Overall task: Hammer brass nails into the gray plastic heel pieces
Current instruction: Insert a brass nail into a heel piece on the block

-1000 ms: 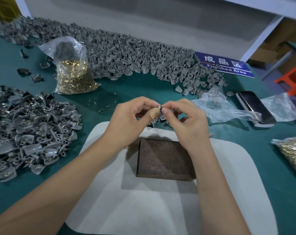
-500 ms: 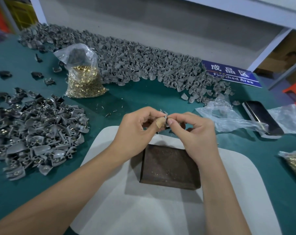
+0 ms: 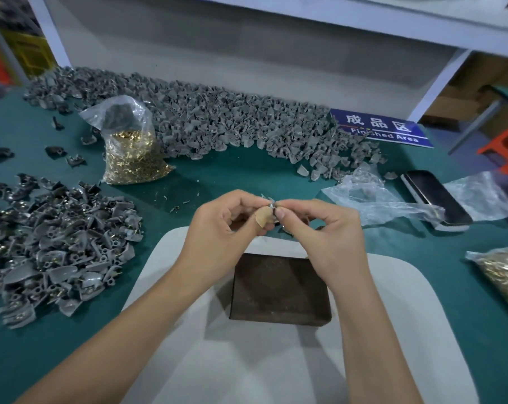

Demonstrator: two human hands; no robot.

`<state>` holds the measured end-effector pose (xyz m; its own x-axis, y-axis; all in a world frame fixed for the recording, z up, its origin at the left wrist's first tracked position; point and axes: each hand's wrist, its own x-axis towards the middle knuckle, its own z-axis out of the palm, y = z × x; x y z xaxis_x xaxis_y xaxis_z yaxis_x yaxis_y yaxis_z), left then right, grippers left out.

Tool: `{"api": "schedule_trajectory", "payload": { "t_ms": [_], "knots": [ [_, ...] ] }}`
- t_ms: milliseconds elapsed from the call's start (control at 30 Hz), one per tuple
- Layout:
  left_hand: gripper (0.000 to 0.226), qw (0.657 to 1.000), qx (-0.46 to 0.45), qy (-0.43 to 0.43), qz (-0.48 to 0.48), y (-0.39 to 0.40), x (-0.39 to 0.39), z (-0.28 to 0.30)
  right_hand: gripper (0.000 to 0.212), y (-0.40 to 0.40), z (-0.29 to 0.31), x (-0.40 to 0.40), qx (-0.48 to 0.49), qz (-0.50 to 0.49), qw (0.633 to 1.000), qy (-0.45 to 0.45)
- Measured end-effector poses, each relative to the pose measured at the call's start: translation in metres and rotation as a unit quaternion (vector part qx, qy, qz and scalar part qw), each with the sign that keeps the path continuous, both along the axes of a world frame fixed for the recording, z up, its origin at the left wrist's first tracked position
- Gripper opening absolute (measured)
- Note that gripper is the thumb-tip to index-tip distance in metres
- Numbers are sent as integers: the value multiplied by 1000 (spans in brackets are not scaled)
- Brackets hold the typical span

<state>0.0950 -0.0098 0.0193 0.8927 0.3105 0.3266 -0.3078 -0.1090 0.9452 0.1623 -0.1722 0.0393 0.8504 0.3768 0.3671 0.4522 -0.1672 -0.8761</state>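
Both my hands meet above the far edge of a dark metal block (image 3: 279,290). My left hand (image 3: 223,228), with a plaster on its thumb, pinches a small gray heel piece (image 3: 266,198). My right hand (image 3: 325,231) pinches something tiny against that piece; I cannot tell if it is a nail. A clear bag of brass nails (image 3: 130,153) stands at the left. A heap of gray heel pieces with nails (image 3: 51,246) lies at the left. A long heap of gray heel pieces (image 3: 217,121) runs along the back.
The block sits on a white mat (image 3: 276,360) over the green table. A phone (image 3: 434,199) and crumpled clear plastic (image 3: 372,196) lie at the right. A second nail bag (image 3: 503,272) is at the right edge. A blue "Finished Area" sign (image 3: 381,128) lies behind.
The camera has tilted up, so everything sits lower in view. My hands stay together on the small piece, with only slight finger movement.
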Motion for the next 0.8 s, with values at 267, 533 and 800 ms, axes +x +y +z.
{"api": "schedule_trajectory", "payload": {
  "t_ms": [267,533,800],
  "knots": [
    [9,997,56,56,-5,-15,-32,-9,25,-41,-2,-41,-71,-28,997,10],
    [8,973,216,58,62,-18,-49,-20,30,-91,-31,-58,-385,-279,879,47],
    [8,976,193,88,46,-15,-53,-20,16,-80,-1,-61,-347,-226,909,49]
  ]
}}
